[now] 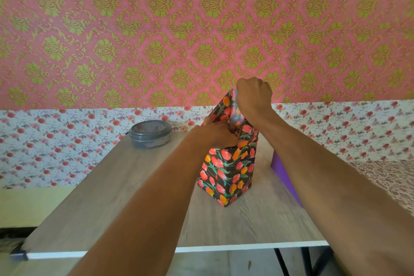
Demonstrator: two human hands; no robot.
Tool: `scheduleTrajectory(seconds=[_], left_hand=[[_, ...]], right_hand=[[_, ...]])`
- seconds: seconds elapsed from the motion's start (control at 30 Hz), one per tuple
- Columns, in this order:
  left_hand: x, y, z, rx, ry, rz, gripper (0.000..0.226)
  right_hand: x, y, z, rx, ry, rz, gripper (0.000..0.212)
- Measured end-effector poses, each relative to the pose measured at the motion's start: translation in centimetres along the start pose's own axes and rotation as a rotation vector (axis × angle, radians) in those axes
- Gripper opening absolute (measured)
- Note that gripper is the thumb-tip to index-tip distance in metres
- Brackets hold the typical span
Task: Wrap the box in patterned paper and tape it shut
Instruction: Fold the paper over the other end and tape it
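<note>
Curled in a tight grip round the raised flap of black tulip-patterned paper (220, 108), the right hand (254, 94) is holding it taut above the upright box (228, 172) on the pale wood-grain bench (134, 186), while the left hand (220, 133) is pinching folds below, apparently shaping the top for taping.

Wide bare table (100, 197) left of the box (226, 175), open up to the grey lidded container (150, 133) at the far left corner. Near strip in front of box open to the edge. Right side tight: purple object (281, 169) at table edge near box. Above box blocked: patterned paper (226, 110) raised, gripped by left hand (218, 133) and right hand (253, 94). Wall close behind.
</note>
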State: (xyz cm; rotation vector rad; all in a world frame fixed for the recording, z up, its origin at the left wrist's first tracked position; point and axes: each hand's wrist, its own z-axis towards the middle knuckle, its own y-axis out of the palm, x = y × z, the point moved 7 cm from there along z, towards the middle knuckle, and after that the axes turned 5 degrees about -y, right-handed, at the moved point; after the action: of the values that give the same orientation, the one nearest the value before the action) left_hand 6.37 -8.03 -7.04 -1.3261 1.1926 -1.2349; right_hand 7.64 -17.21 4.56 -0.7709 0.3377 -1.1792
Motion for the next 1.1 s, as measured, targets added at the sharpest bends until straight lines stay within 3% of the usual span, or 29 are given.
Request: scheduleTrajectory(seconds=[0.13, 0.23, 0.33, 0.47, 0.53, 0.63, 0.83, 0.93, 1.0, 1.1], left_hand=[[0.2, -0.6, -0.8, -0.023, -0.041, -0.025, 0.039], [0.2, -1.1, -1.7, -0.054, -0.058, -0.055, 0.044], [0.5, -1.6, -2.0, -0.066, -0.054, -0.038, 0.028], [1.0, -2.9, -2.4, -0.038, -0.013, -0.05, 0.018], [1.5, -3.8, -2.3, 0.04, 0.05, -0.115, 0.01], [1.7, -5.0, -2.6, 0.152, 0.133, -0.246, 0.02], [1.8, -2.9, -2.0, 0.16, 0.163, -0.433, 0.023], [1.5, -2.1, -1.8, 0.162, 0.148, -0.476, 0.025], [0.9, -2.5, -1.8, 0.165, 0.145, -0.537, 0.02], [-0.5, -3.0, -2.0, 0.11, 0.139, -0.717, 0.02]], right_hand=[[0.6, 0.1, 0.2, -0.053, 0.02, -0.021, 0.038], [2.1, -0.4, 1.7, -0.218, 0.103, 0.114, 0.021], [3.1, -0.7, 2.3, -0.329, 0.12, 0.224, 0.035], [4.9, -0.1, 1.8, -0.263, 0.151, 0.391, 0.04], [6.1, 0.1, 0.9, -0.177, 0.191, 0.565, 0.056], [6.6, 0.4, -1.1, -0.09, 0.223, 0.74, 0.073], [6.9, 2.8, -3.3, -0.041, 0.415, 1.115, 0.062], [6.6, 3.9, -4.0, -0.122, 0.508, 1.261, 0.072], [6.1, 4.6, -4.7, -0.183, 0.586, 1.485, 0.081], [6.1, 5.3, -5.7, -0.113, 0.696, 1.673, 0.067]])
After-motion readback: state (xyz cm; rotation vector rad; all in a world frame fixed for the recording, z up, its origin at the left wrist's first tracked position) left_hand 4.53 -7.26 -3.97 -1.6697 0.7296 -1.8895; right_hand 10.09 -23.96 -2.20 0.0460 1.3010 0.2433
